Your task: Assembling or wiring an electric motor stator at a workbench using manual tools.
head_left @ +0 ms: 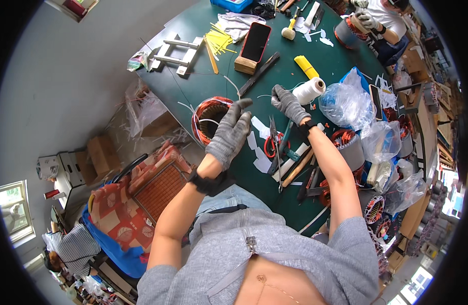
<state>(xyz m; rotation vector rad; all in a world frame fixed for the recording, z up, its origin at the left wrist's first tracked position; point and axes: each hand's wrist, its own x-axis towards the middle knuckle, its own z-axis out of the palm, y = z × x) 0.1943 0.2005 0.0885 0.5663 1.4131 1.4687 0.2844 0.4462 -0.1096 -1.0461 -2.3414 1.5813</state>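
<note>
- Your gloved left hand (229, 133) was spread open, fingers up, gripping nothing, just over the stator (211, 120) at the table (203, 81) edge.
- Your gloved right hand (290, 104) was loosely curled; whether it pinched the white cord (267, 96) I couldn't tell.
- The stator looked heavy and rigid, its copper windings delicate; you'd best grip the steel rim.
- Its bore pointed roughly upward.
- A twine spool (310, 90) lay just beyond your right hand, scissors (274, 142) below it.

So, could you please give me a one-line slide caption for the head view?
Gloved left hand raised beside a copper-wound stator, gloved right hand near a white twine spool.
</note>
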